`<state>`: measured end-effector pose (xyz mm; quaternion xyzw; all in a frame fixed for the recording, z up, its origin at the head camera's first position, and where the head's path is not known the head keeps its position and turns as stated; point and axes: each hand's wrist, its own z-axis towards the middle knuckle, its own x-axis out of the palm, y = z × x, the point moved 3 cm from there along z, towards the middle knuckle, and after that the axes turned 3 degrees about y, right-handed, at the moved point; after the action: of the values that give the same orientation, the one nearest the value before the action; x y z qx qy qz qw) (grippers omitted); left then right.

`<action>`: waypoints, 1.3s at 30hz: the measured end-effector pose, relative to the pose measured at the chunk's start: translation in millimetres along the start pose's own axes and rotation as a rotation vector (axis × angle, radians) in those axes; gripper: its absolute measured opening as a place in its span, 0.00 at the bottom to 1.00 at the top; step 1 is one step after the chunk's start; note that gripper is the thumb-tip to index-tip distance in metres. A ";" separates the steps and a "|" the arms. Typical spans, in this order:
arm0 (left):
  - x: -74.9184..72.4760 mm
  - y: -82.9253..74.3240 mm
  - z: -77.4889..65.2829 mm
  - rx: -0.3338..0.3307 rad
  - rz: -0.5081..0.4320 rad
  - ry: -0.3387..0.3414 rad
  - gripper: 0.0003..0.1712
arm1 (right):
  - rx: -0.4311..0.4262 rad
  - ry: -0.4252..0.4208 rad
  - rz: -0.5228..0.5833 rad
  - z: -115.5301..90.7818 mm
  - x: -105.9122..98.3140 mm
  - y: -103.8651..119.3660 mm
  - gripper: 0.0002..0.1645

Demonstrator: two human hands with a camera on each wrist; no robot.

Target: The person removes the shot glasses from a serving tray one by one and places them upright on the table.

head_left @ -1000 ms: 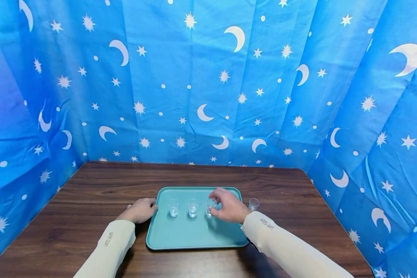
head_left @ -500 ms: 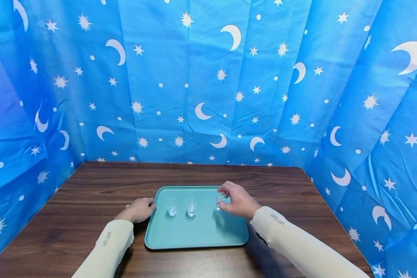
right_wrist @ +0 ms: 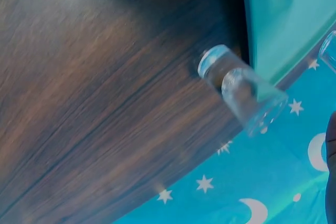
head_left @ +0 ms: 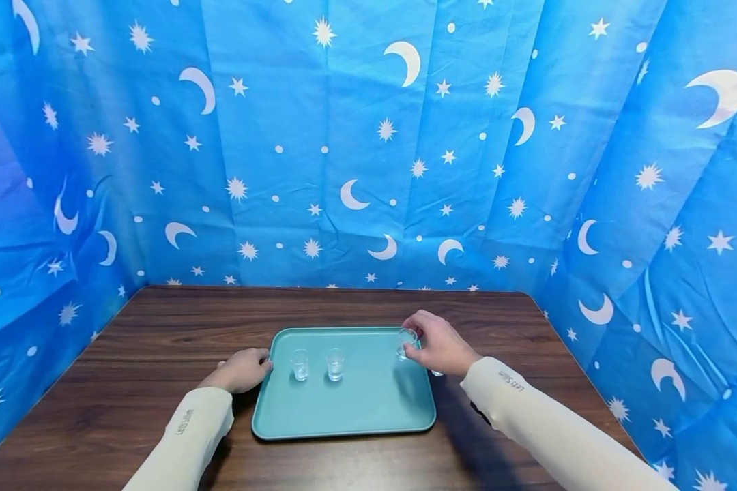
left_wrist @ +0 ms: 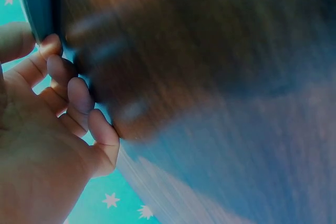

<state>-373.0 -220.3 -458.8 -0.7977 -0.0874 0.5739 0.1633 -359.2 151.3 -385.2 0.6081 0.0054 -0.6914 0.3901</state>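
Observation:
My right hand (head_left: 440,346) pinches a small clear shot glass (head_left: 405,339) upright between thumb and fingers, above the right side of the teal tray (head_left: 344,421). Part of this glass also shows at the right border of the right wrist view. Two more shot glasses, a left one (head_left: 300,365) and a middle one (head_left: 334,365), stand upright on the tray. At the tray's left edge is my left hand (head_left: 239,372); in the left wrist view its thumb and forefinger (left_wrist: 51,45) pinch the rim from both sides.
Just outside the tray's right edge another shot glass (right_wrist: 236,87) stands on the dark wooden table (head_left: 190,327); my right hand mostly hides it in the head view. A blue curtain (head_left: 307,136) with moons and stars surrounds the table's back and sides.
My right hand has carried the shot glass rightward and away from the other two, toward the tray's right edge. The left hand keeps its place at the tray's left edge.

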 end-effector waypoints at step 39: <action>-2.6 -7.2 1.2 -0.017 -0.034 0.009 0.27 | 0.153 -0.117 -0.090 -30.9 -57.8 -74.8 0.14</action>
<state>-374.6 -214.3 -454.2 -0.8002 -0.1049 0.5665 0.1665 -376.8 249.0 -379.3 0.5937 -0.0428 -0.7411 0.3107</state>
